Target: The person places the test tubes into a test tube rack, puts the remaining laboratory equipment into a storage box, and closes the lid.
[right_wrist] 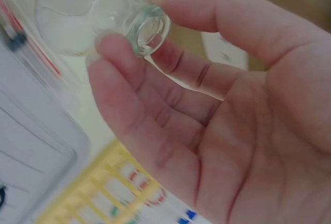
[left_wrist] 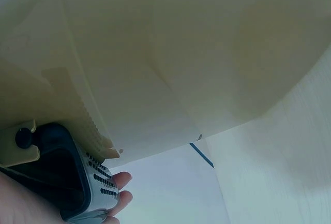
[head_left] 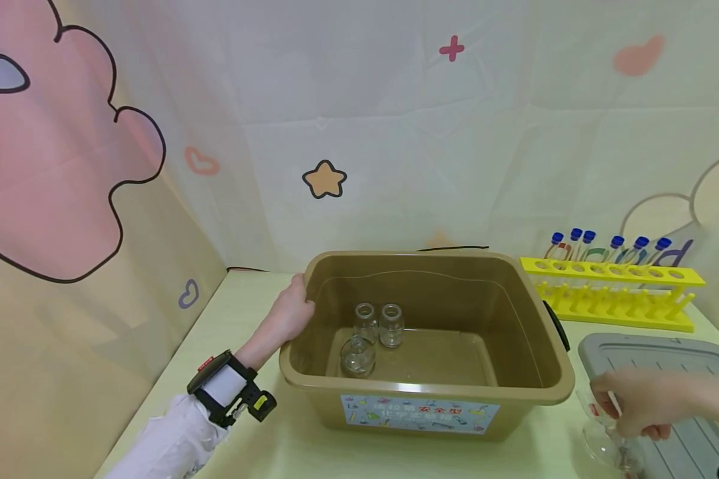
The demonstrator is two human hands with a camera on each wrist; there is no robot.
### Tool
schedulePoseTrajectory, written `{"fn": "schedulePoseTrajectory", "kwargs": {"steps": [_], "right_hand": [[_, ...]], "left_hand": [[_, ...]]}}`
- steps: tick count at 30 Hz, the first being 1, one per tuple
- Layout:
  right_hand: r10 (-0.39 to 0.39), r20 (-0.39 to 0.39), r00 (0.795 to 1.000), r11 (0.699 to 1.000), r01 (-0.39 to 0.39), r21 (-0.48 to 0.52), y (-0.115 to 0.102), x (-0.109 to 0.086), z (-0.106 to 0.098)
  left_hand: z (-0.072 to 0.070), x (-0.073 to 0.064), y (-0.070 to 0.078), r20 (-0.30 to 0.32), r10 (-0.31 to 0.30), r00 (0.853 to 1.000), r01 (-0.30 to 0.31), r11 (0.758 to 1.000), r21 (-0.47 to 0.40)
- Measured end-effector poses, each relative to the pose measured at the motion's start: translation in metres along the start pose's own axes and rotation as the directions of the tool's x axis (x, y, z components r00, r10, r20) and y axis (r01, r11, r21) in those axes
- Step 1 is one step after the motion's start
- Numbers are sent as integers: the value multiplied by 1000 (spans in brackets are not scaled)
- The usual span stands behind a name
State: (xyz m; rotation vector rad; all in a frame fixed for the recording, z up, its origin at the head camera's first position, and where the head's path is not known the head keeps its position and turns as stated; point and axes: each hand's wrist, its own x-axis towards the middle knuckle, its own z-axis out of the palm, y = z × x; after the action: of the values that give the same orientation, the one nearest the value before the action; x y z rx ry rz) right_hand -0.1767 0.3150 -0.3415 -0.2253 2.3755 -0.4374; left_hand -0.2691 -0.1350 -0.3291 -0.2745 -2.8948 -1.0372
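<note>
A tan plastic bin (head_left: 419,391) stands on the table. At its left end my left hand (head_left: 290,309) grips the side. In the left wrist view, fingers (left_wrist: 123,203) curl round a dark handle (left_wrist: 101,182) there. My right hand (head_left: 641,402) is to the right of the bin, over the front left of a grey lid (head_left: 683,426). It pinches a clear glass flask (right_wrist: 64,30) by the neck, thumb and fingers close to the lip, as the right wrist view shows. Inside the bin are two small glass bottles (head_left: 391,326) and a round glass flask (head_left: 357,359).
A yellow test tube rack (head_left: 617,313) stands behind the grey lid, with several blue-capped tubes (head_left: 617,243) at its back. The bin's dark right handle (head_left: 556,326) sticks out near the rack. A printed cloth (head_left: 395,133) hangs behind the table.
</note>
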Motion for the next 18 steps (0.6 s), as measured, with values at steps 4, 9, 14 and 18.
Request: {"fn": "schedulePoseTrajectory", "kwargs": {"steps": [4,9,14,18], "right_hand": [[-15,-26,1000,997,13,-77,-4,-6,-19],[-39,-96,995,992,27,-120,-11,-17,-36],[-33,-140,990,991,14,-132,-14,-28,-50],[-44,-174,984,988,17,-155,-21,-37,-66]], "left_hand": [[0,0,-1,-2,2,1000,-2,1000,2],[1,0,-1,1,-1,1000,1,1000,-1],[1,1,0,7,-9,1000,9,1000,-10],[1,1,0,4,-8,1000,8,1000,-11]]}}
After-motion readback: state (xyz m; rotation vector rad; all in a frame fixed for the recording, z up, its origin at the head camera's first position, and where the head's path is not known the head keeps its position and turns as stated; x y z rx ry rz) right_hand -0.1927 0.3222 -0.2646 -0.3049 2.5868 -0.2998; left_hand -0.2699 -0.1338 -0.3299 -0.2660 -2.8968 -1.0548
